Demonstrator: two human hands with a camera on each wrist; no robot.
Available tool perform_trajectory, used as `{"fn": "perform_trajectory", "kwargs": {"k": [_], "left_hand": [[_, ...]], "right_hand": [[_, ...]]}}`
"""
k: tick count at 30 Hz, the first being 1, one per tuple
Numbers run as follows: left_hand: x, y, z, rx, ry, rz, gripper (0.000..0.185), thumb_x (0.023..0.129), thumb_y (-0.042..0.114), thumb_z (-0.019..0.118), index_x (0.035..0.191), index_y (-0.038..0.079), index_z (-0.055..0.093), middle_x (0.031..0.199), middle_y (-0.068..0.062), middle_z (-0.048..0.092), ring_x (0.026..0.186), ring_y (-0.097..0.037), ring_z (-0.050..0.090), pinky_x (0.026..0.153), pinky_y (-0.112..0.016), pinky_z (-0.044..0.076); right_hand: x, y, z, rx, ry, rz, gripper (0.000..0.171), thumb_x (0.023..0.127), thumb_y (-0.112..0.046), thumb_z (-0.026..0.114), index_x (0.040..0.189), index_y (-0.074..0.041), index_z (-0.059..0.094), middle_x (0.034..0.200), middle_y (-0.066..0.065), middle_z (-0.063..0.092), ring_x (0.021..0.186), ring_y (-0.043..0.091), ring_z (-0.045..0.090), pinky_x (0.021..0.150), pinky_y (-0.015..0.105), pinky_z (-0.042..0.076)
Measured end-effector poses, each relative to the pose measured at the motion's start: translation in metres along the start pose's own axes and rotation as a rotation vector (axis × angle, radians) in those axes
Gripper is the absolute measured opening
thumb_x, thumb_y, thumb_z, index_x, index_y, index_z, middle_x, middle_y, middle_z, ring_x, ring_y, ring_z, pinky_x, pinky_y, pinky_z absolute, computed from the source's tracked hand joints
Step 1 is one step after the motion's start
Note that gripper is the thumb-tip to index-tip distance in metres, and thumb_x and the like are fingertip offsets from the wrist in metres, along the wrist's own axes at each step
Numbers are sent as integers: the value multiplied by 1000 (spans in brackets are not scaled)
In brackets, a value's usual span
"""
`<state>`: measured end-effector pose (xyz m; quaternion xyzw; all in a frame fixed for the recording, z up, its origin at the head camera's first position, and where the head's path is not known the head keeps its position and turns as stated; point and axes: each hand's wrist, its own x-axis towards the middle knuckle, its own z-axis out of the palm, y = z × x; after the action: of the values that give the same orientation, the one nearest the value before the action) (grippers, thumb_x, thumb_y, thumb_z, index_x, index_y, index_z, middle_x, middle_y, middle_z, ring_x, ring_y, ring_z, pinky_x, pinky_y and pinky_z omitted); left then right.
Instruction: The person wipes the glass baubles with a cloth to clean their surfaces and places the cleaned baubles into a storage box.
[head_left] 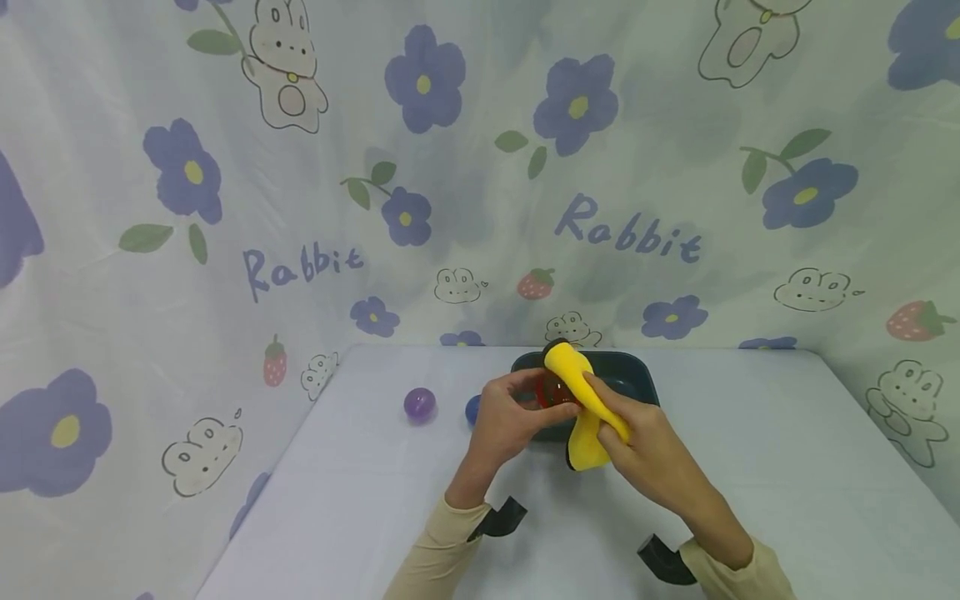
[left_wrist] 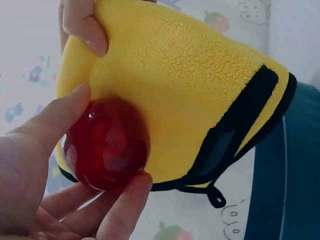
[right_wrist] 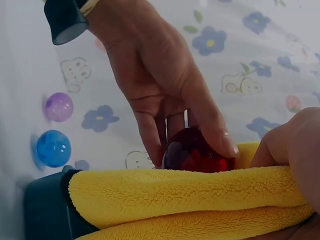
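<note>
My left hand holds a glossy, see-through red ball between thumb and fingertips. Right behind the ball spreads a fluffy yellow cloth with black edging and a small black loop at one corner. Folded over, the cloth is gripped by my right hand, whose thumb and fingers pinch it at one side. Both hands are raised in front of a dark teal basin. From the right wrist, the cloth's fold hides the lower part of the ball.
Left of the basin, a blue ball lies on the white table, partly behind my left hand in the head view. Farther left is a purple ball. A curtain printed with flowers and rabbits hangs behind the table.
</note>
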<state>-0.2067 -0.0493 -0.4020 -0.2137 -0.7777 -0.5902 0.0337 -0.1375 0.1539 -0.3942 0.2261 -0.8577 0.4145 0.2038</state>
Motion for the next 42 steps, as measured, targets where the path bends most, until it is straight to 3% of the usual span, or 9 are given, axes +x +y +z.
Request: {"fn": "perform_trajectory", "kwargs": {"k": [6,9,12,16,21,26,30,37,42], "left_hand": [[-1,0,1,55,-37,34,46,80,36,90,119,16,77,110,2,78,96,-15,66,80,-25,61],[-1,0,2,66,-60,51,40,80,35,90,113,17,78,100,5,78,89,-13,64,75,-25,60],[-2,0,5,60,-82,79,36,81,34,90,110,17,78,94,4,77,84,-12,64,72,-25,60],[-3,1,7,43,-101,111,38,82,33,89,115,17,78,100,2,78,87,-11,66,73,-25,62],[-5,2,7,8,-112,110,46,83,31,89,123,15,76,117,0,78,97,-9,71,79,-26,64],[-5,3,7,-7,-99,96,51,83,32,88,128,12,74,123,-3,76,100,-13,73,78,-26,64],[-5,4,7,-34,-77,82,53,83,31,89,130,13,72,125,-3,76,103,-17,73,79,-26,64],[-4,4,7,-87,-28,104,50,82,35,89,127,17,75,122,-5,77,97,-15,77,76,-29,65],[-3,3,9,-139,6,124,49,83,35,88,126,17,75,119,-7,76,100,-16,74,78,-31,65]], "right_hand": [[0,2,1,-58,-3,-37,59,91,13,58,149,2,52,143,25,62,91,16,67,80,29,64],[1,2,0,-79,-9,-54,61,91,14,59,149,-1,52,150,24,56,111,28,71,92,43,62],[2,4,0,-86,-7,-85,63,89,16,58,149,-2,53,151,25,55,117,36,70,92,46,61],[4,9,-1,-81,-11,-98,64,90,17,58,150,-3,52,150,24,56,109,30,70,88,38,64],[7,16,-2,-4,-44,-50,61,93,13,55,152,-3,49,148,24,58,82,13,62,69,20,58],[8,22,-1,78,-68,19,59,95,8,54,153,-2,47,143,26,61,67,5,57,63,20,56],[7,24,0,110,-75,60,57,97,5,54,153,2,45,138,25,65,65,6,57,64,21,58],[5,22,1,161,-85,106,56,101,-1,55,155,4,41,109,18,70,61,8,53,60,21,56],[4,20,1,172,-85,124,55,101,-3,56,154,5,41,118,21,70,69,9,60,67,21,59]]}}
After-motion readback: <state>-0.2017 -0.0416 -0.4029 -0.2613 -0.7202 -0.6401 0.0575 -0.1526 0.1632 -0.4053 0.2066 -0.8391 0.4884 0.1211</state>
